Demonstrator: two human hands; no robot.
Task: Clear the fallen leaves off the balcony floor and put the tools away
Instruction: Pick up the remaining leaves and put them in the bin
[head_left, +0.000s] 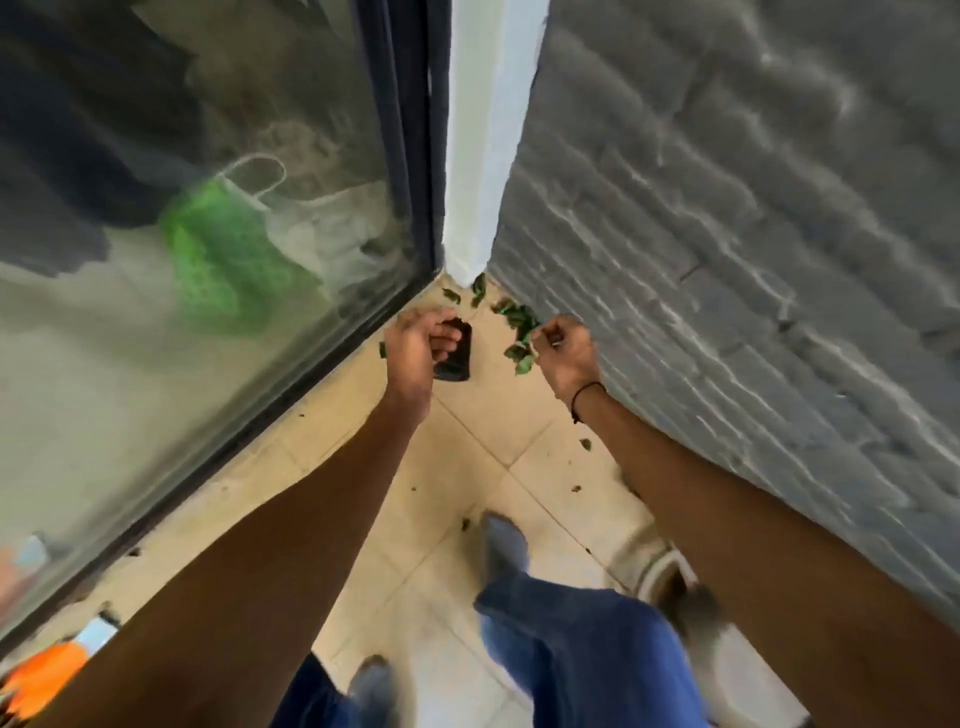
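1. Overhead, a person is leaning into the balcony corner, where a glass door on the left is meeting a white post and a grey brick wall on the right.

2. Leftmost, the left hand is curling its fingers around a small dark object, possibly a bag or scoop; blur is hiding what it is.

3. Between the hands, the tiled floor is showing bare, with the dark object's long axis running roughly toward the corner.

4. Further right, green fallen leaves are lying bunched along the foot of the wall, trailing from the corner toward the right hand.

5. Rightmost, the right hand is closing into a loose fist just beside the leaves; whether it is pinching any cannot be told.

6. Judging by position, the right hand is nearer the pile, so leaves would be travelling leftward to the dark object.

7. Smaller scraps are dotting the tiles nearer the person's feet.
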